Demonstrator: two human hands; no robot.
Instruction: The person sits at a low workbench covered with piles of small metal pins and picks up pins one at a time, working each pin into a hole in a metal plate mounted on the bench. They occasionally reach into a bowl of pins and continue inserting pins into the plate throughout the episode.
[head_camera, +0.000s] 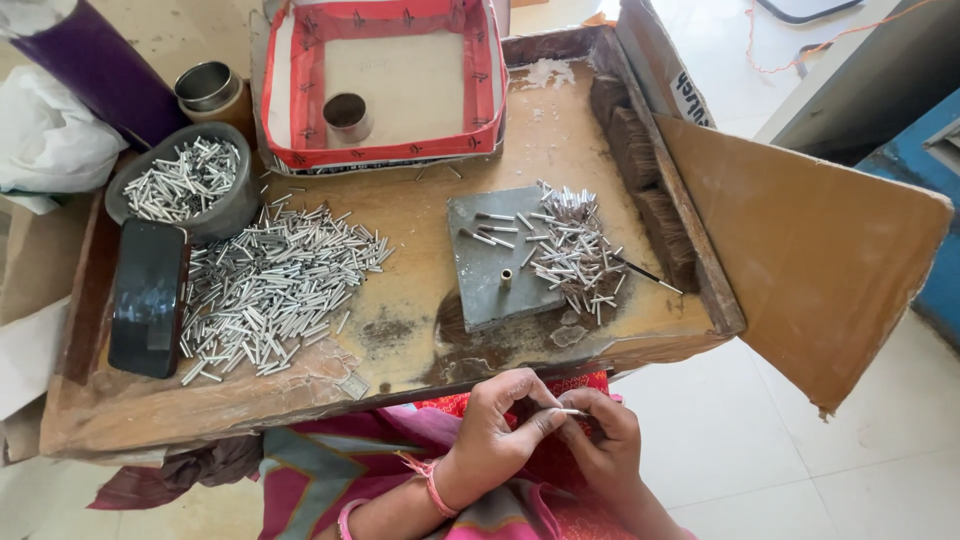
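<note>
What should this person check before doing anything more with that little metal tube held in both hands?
1. Small metal tube pinched between left hand and right hand: ok.
2. Tube's end condition: cannot tell, too small.
3. Grey metal block flat on the wooden tray, its upright peg free: ok.
4. Loose pile of tubes within the tray: ok.
5. Grey bowl of tubes upright: ok.

Pale tiled floor (760, 440), worn wooden work tray (420, 340), blue cabinet (925, 190), daylight.
</note>
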